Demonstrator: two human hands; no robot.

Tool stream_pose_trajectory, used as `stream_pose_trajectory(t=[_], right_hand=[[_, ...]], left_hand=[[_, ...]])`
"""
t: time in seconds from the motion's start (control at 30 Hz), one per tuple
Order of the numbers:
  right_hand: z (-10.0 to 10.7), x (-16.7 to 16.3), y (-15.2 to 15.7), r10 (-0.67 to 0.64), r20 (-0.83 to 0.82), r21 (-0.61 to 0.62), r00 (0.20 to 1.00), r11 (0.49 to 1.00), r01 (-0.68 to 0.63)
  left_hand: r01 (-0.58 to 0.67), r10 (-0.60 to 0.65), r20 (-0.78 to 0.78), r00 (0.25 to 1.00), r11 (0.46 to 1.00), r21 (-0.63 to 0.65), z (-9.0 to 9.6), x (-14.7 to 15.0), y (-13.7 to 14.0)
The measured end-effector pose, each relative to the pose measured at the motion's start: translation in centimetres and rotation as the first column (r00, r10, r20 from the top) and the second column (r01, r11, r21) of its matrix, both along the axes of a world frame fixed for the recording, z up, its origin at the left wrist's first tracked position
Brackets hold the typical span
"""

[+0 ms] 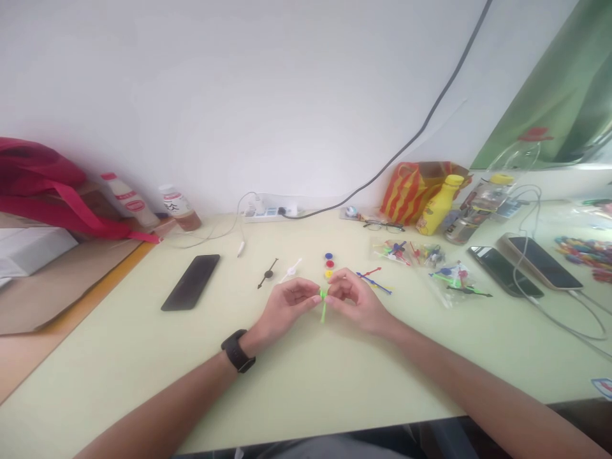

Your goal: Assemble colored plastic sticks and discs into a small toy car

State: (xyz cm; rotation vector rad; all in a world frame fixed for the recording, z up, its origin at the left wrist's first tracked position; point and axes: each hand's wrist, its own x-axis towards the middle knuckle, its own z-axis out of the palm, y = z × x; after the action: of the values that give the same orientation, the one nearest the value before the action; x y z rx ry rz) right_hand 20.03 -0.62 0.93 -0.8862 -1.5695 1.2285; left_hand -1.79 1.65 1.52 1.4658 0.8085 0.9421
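Between both hands, above the middle of the table, is a green plastic arrow spinner [324, 311], its narrow end pointing toward me. My left hand [292, 303] pinches it from the left, and my right hand [354, 299] grips it from the right. Fingers partly hide its centre. Just beyond lie a blue disc [328, 256], a red disc [329, 264] and a yellow disc [328, 273] in a column. Left of them rest a black arrow spinner [268, 274] and a white one [291, 270]. Loose red [373, 272] and blue arrows [379, 284] lie past my right hand.
A black phone [191, 282] lies at left. Clear bags of spinner parts [452, 284] and two more phones [505, 271] with cables are at right. Along the wall stand a power strip [270, 213], a yellow bottle [438, 205], a striped bag [406, 188] and other bottles.
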Motion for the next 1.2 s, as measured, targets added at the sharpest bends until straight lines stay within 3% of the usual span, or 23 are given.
stream_pose_trajectory(t=[0.17, 0.37, 0.43, 0.57, 0.83, 1.2], right_hand=[[0.0, 0.1, -0.2, -0.015, 0.036, 0.059, 0.999, 0.998, 0.013], [0.1, 0.7, -0.3, -0.167, 0.064, 0.237, 0.984, 0.96, 0.147], [0.0, 1.0, -0.1, -0.117, 0.104, 0.201, 0.988, 0.975, 0.095], [0.0, 1.6, 0.4, 0.083, 0.099, 0.007, 0.992, 0.996, -0.084], [0.9, 0.7, 0.2, 0.0, -0.029, -0.01, 1.0, 1.0, 0.0], [0.3, 0.3, 0.0, 0.023, 0.021, 0.014, 1.0, 1.0, -0.023]], left_hand=[[0.015, -0.015, 0.016, 1.0, 1.0, -0.018, -0.3, 0.0, 0.1], [0.008, -0.008, 0.02, 1.0, 1.0, -0.026, -0.2, -0.1, 0.1], [0.002, -0.001, 0.017, 1.0, 1.0, -0.027, -0.1, 0.0, 0.0], [-0.028, 0.029, 0.029, 0.999, 0.999, -0.039, 0.0, 0.1, 0.0], [-0.005, 0.005, 0.026, 1.0, 1.0, -0.028, -0.4, 0.0, 0.1], [0.045, -0.044, 0.023, 0.999, 0.998, -0.043, -0.3, 0.1, 0.0]])
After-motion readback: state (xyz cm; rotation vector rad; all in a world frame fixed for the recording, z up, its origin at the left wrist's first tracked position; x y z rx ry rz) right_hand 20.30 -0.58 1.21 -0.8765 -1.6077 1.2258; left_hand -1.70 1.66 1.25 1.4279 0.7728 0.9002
